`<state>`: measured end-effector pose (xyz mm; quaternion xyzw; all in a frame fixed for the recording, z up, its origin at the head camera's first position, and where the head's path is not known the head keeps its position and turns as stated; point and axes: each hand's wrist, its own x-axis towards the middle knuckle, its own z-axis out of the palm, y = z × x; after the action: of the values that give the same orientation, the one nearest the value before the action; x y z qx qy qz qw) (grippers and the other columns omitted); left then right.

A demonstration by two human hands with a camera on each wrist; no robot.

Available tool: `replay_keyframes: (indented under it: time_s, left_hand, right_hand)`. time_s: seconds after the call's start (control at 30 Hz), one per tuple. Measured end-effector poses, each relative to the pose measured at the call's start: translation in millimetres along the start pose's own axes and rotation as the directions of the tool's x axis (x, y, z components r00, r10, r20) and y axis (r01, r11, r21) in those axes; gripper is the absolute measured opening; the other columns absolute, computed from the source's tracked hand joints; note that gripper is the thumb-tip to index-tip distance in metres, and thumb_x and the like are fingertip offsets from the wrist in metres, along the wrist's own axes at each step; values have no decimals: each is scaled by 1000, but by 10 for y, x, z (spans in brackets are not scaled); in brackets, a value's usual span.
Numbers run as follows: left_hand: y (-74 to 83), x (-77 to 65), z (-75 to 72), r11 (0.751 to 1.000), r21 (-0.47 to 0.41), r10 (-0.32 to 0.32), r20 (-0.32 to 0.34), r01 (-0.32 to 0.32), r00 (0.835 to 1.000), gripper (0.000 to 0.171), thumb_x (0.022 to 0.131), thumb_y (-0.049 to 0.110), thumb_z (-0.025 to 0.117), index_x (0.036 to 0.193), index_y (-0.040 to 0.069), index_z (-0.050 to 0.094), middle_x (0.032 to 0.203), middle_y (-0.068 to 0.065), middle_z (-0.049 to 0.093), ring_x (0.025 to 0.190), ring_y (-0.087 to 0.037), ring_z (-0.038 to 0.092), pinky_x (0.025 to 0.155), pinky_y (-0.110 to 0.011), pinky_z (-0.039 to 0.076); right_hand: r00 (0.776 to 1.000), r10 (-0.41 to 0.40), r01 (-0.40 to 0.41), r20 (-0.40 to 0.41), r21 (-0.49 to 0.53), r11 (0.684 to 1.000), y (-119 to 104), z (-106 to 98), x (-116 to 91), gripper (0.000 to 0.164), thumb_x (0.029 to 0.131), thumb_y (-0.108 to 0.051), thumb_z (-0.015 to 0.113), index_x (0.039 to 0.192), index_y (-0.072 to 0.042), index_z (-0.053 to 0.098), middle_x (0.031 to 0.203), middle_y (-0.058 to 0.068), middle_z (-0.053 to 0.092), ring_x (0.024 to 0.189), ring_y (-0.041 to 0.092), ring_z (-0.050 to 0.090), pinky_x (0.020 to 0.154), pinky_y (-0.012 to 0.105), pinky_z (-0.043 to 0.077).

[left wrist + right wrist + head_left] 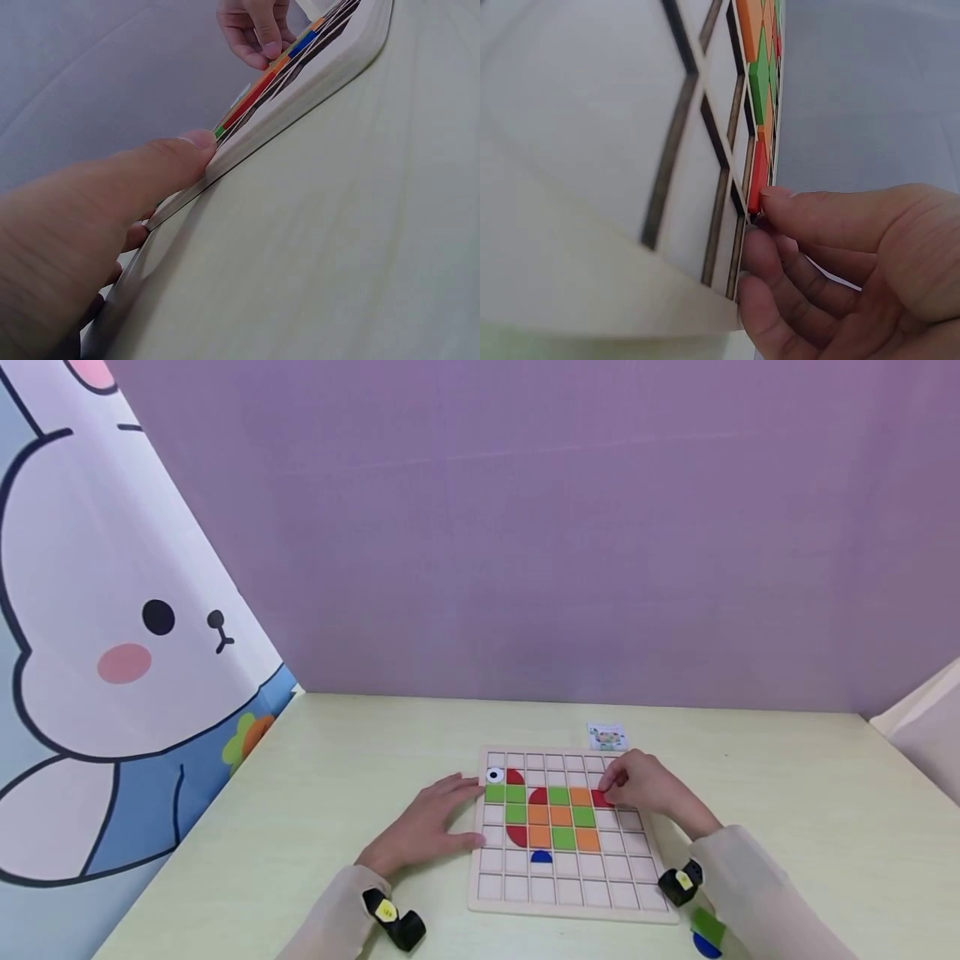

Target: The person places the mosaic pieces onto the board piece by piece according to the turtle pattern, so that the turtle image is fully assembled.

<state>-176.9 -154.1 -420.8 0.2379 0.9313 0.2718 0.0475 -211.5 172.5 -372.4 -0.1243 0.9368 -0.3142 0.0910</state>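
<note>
A wooden grid board (570, 892) lies flat on the table, its upper cells filled with green, orange and red pieces. My right hand (647, 785) is at the board's right side, thumb and fingers pinching a red piece (601, 798) in a cell at the end of a coloured row. In the right wrist view the thumb touches the near end of that red piece (757, 178). My left hand (429, 822) rests at the board's left edge, fingers spread, thumb (184, 154) touching the rim. A white eye piece (494, 774) and a blue half-round piece (542, 857) sit in cells.
Behind the board lies a small picture card (607, 737). A green piece (707, 926) and a blue piece (706, 947) lie on the table by the right sleeve. A purple backdrop (570, 543) stands behind the table, and a cartoon-printed cloth (97, 693) at the left.
</note>
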Motion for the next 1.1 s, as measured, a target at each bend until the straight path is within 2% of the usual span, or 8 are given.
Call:
replay_keyframes:
  time_s: [0.2,0.47,0.6,1.0,1.1]
  left_hand:
    - [17,-7,-6,1000,-1,-17,0,17,1000,75,81,60,63,144,24,43,152,0,37,145,-28,22,113,-58,24]
    - [20,-18,-7,1000,5,6,-5,-6,1000,76,82,59,62,144,20,43,152,-4,38,144,-31,23,113,-60,23]
    - [16,-22,-6,1000,9,1,-5,-1,1000,76,82,59,63,144,21,42,152,-2,37,145,-30,23,113,-59,23]
    - [5,-17,4,1000,16,8,-11,-8,1000,76,81,59,63,144,21,42,152,-2,37,145,-30,23,113,-60,23]
    - [2,-9,5,1000,11,9,-11,-9,1000,76,81,58,64,144,20,43,152,-2,38,144,-31,24,112,-60,23]
  right_hand:
    - [1000,13,-13,8,1,1000,-5,-19,-21,6,80,1,70,83,-4,69,79,4,62,73,17,50,63,26,45]
    - [1000,-14,14,1,4,1000,45,-112,-110,6,79,2,69,82,-3,68,77,4,60,71,17,49,61,27,42]
    - [1000,-3,3,-3,-13,1000,64,-164,-171,6,79,2,69,82,-4,68,76,3,58,71,17,48,62,27,40]
    - [997,-71,71,-10,-18,997,188,-288,-405,8,77,4,70,83,-2,67,73,1,57,69,14,49,56,21,42]
    - [999,-52,52,-1,-16,999,228,-308,-463,10,77,4,70,84,-3,66,73,0,56,69,15,50,56,21,42]
